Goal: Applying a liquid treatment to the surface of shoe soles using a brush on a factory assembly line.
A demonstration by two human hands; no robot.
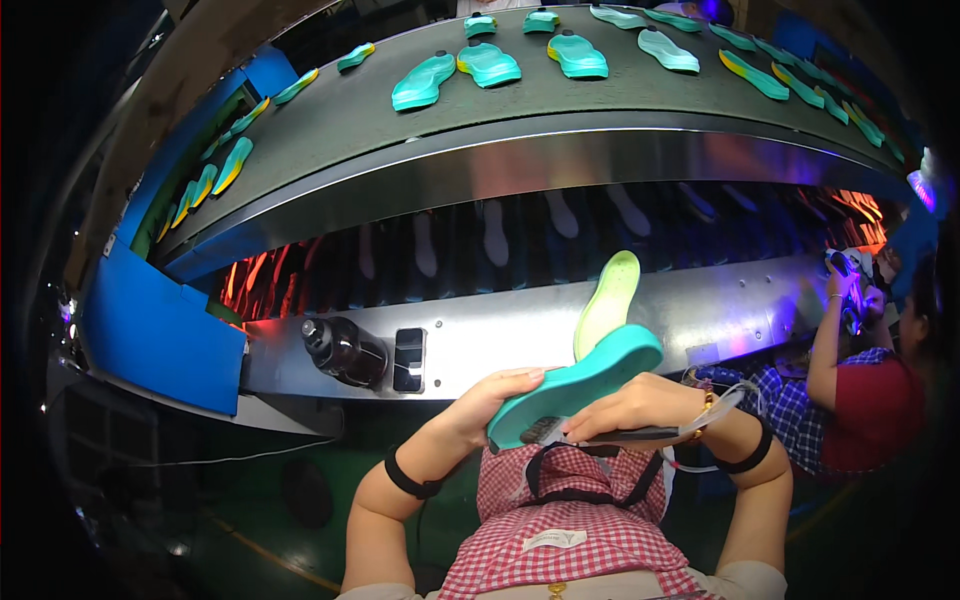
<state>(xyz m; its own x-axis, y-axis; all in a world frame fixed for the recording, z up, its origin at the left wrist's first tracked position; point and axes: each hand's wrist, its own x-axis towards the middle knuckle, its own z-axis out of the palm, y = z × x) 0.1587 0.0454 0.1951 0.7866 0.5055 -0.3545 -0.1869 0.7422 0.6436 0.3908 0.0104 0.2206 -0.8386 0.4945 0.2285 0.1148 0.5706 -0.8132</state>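
A teal shoe sole is held tilted in front of my chest by my left hand, whose thumb lies along its edge. My right hand is closed round a brush with a dark handle and a clear tube trailing by the wrist. The bristles are at the sole's hollow face, close to the end by my left hand. Just beyond the teal sole, a yellow-green sole lies on the metal ledge, its near end hidden behind the teal one.
A dark bottle and a black phone sit on the ledge to the left. Teal soles, several with yellow, lie on the upper conveyor belt. Pale soles show on the dark lower level. At right, a co-worker handles something under purple light.
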